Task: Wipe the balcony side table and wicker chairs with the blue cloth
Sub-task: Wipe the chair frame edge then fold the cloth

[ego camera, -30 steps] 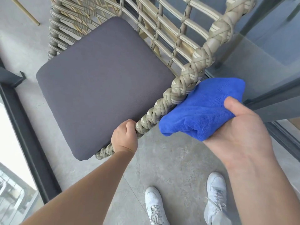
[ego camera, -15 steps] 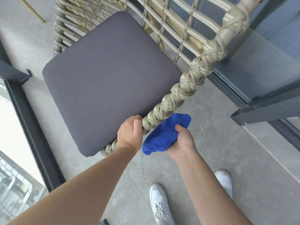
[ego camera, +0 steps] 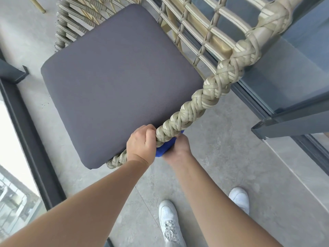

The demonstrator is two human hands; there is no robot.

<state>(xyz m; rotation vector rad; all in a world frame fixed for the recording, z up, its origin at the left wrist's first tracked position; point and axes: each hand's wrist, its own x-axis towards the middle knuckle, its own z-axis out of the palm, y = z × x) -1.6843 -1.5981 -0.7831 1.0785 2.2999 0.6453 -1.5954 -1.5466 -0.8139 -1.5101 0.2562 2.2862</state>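
A wicker chair with a braided beige armrest (ego camera: 210, 91) and a dark grey seat cushion (ego camera: 115, 82) fills the upper half of the view. My left hand (ego camera: 140, 145) grips the low front end of the braided armrest. My right hand (ego camera: 178, 148) holds the blue cloth (ego camera: 164, 148) against the underside and outer side of that braid, right beside my left hand. Most of the cloth is hidden behind the braid and my hands. The side table is out of view.
Grey concrete floor (ego camera: 231, 157) lies under and to the right of the chair. A dark metal door frame (ego camera: 293, 120) and glass run along the right. A dark railing post (ego camera: 32, 139) borders the left. My white shoes (ego camera: 169, 223) stand below.
My right hand has carried the blue cloth down along the braided armrest, from mid-arm to its low front end beside my left hand. My left hand has kept its grip.
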